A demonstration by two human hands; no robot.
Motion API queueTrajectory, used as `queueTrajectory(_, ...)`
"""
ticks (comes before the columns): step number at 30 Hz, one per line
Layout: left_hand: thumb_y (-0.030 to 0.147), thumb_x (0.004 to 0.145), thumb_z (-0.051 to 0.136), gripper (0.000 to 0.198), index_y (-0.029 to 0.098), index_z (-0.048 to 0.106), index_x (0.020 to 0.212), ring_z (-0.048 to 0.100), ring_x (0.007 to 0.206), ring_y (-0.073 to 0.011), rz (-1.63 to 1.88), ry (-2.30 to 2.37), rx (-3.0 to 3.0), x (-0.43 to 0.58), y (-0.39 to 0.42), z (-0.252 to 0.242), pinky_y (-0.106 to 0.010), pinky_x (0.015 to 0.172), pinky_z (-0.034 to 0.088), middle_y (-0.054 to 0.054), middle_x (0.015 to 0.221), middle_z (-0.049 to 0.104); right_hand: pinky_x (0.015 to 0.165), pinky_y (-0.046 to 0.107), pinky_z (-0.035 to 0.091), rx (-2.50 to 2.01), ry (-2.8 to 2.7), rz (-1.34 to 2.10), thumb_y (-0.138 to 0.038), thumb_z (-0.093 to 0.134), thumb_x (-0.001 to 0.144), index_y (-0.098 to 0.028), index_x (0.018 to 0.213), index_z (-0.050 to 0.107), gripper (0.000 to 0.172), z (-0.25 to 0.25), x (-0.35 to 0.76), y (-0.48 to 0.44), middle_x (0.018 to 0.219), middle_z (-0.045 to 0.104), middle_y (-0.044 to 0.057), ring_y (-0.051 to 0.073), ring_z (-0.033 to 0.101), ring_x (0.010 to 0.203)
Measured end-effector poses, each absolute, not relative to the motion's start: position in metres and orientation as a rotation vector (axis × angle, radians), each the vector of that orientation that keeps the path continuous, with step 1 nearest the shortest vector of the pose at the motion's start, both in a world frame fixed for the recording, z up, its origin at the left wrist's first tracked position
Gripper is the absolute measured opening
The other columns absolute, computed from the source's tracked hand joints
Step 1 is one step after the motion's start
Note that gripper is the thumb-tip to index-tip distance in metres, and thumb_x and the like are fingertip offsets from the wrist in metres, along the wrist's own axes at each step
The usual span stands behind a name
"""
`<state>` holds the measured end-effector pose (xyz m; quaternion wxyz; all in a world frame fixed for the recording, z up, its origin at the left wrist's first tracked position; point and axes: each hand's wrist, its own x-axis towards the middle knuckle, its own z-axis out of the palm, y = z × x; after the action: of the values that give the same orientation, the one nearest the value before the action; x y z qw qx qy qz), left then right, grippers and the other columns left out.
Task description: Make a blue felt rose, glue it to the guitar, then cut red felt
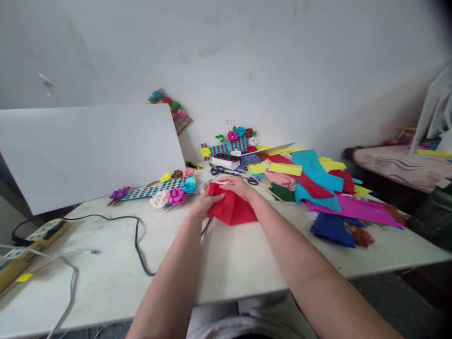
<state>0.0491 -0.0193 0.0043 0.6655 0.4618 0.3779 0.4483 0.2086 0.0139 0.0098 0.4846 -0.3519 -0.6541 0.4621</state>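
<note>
A red sheet (233, 209), thin like paper or felt, is held up just above the table between my two hands. My left hand (207, 201) grips its left edge, with the thumb lying across the front. Along the top edge, my right hand (237, 186) pinches the sheet, its fingers reaching toward the left hand. The lower right corner hangs loose under my right wrist. Behind my hands lie dark-handled scissors (223, 170). To the left is a woven blue and brown panel (155, 188) with paper flowers, a magenta one (177, 197) among them.
Coloured sheets, such as a light-blue one (310, 172), are heaped at the right. A white board (92, 155) leans against the wall. A black cable (137, 235) crosses the table (240, 263) from a power strip (35, 245). A phone (226, 157) rests on a white box.
</note>
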Motion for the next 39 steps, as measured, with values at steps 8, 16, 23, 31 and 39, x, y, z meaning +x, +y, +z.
queueTrajectory(8, 0.021, 0.053, 0.084, 0.036, 0.008, 0.067, 0.083, 0.067, 0.068, -0.0199, 1.065, 0.887, 1.027, 0.047, -0.025, 0.012, -0.03, 0.064, 0.056, -0.013, 0.083, 0.07, 0.066, 0.024, 0.045, -1.76, -1.875, 0.378, -0.038, 0.054, 0.082, -0.018, 0.084, 0.068, 0.025, 0.036, 0.255, 0.009, 0.077, 0.07, 0.006, 0.016, 0.063, 0.075)
queueTrajectory(16, 0.021, 0.049, 0.086, 0.04, 0.008, 0.067, 0.081, 0.068, 0.066, -0.0224, 1.15, 0.854, 0.995, 0.043, -0.014, 0.003, -0.033, 0.063, 0.057, -0.012, 0.078, 0.07, 0.068, 0.035, 0.049, -2.368, -1.999, 0.554, -0.051, 0.077, 0.057, -0.014, 0.068, 0.065, 0.041, 0.051, 0.276, -0.003, 0.059, 0.064, 0.01, 0.026, 0.065, 0.07)
queueTrajectory(23, 0.024, 0.048, 0.086, 0.039, 0.008, 0.067, 0.078, 0.067, 0.063, -0.0203, 1.26, 0.878, 0.998, 0.041, -0.011, 0.003, -0.03, 0.06, 0.056, -0.01, 0.074, 0.07, 0.058, 0.027, 0.048, -2.214, -2.019, 0.869, -0.022, 0.072, 0.069, -0.012, 0.057, 0.059, 0.02, 0.033, 0.272, 0.0, 0.05, 0.058, 0.003, 0.015, 0.058, 0.053)
queueTrajectory(31, 0.025, 0.045, 0.087, 0.046, 0.008, 0.066, 0.082, 0.067, 0.066, -0.0215, 1.421, 0.877, 0.944, 0.041, -0.008, 0.003, -0.031, 0.064, 0.056, -0.009, 0.075, 0.07, 0.067, 0.029, 0.048, -2.27, -1.969, 0.52, -0.016, 0.062, 0.076, -0.01, 0.075, 0.067, 0.008, 0.028, 0.28, 0.011, 0.074, 0.069, 0.014, 0.021, 0.066, 0.07)
queueTrajectory(39, 0.022, 0.047, 0.085, 0.044, 0.008, 0.066, 0.084, 0.068, 0.07, -0.0233, 1.498, 0.831, 0.888, 0.04, -0.005, 0.007, -0.036, 0.07, 0.057, -0.01, 0.078, 0.069, 0.08, 0.033, 0.046, -2.237, -1.988, 0.173, -0.045, 0.06, 0.076, -0.015, 0.093, 0.07, 0.037, 0.039, 0.269, 0.005, 0.104, 0.068, 0.017, 0.029, 0.062, 0.1)
